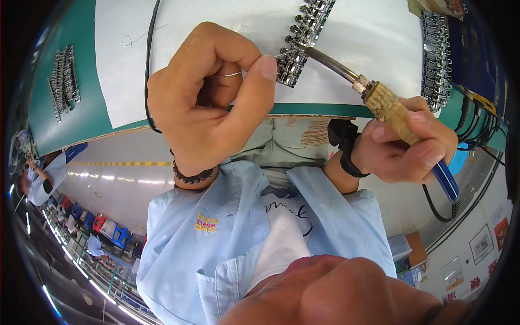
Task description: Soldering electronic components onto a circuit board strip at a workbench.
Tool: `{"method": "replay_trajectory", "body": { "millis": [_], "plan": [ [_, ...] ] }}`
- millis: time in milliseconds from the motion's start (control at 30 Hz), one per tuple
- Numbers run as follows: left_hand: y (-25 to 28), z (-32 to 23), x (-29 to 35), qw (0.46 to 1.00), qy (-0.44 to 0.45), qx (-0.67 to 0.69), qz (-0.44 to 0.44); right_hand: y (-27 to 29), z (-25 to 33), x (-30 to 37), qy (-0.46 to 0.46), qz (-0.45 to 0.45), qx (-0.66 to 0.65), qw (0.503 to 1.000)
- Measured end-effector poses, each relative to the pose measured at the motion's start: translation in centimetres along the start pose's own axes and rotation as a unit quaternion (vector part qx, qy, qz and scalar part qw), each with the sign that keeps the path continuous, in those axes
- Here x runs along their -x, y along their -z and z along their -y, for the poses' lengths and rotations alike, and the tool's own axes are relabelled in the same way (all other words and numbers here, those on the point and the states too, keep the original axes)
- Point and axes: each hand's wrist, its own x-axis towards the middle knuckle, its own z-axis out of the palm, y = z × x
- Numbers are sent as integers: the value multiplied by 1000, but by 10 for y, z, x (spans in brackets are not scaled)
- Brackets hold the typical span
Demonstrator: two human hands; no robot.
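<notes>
A thin silvery solder wire (pixel 229 74) runs through the pinched thumb and forefinger of my left hand (pixel 208 97). Its free end reaches toward a row of small shiny metal parts (pixel 311 24) on a white sheet (pixel 368 49). My right hand (pixel 409 143) is wrapped round the handle of a soldering iron (pixel 390 108) with a worn, tan-covered grip and a blue end. The iron's tip meets the row of parts close to the wire's end; whether tip and wire touch cannot be made out.
More rows of metal parts lie on the green tabletop (pixel 84 127) at left (pixel 64 84) and at the sheet's right edge (pixel 436 59). A black cable (pixel 149 65) crosses the sheet's left side. Dark cables (pixel 476 119) bunch at the right. Another person (pixel 46 181) is at far left.
</notes>
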Motion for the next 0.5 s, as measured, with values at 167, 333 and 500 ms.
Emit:
{"method": "replay_trajectory", "body": {
  "millis": [167, 333, 500],
  "plan": [
    [0, -5, 0, 1000, 26, 0, 6, 1, 0, 1, -5, 0, 9, 1000],
    [-3, -4, -3, 996, -49, 12, 78, 2, -3, 1, 20, -6, 24, 999],
    [-5, 12, -13, 982, -164, -7, 90, 18, -10, 7, 40, 28, -27, 998]
  ]
}}
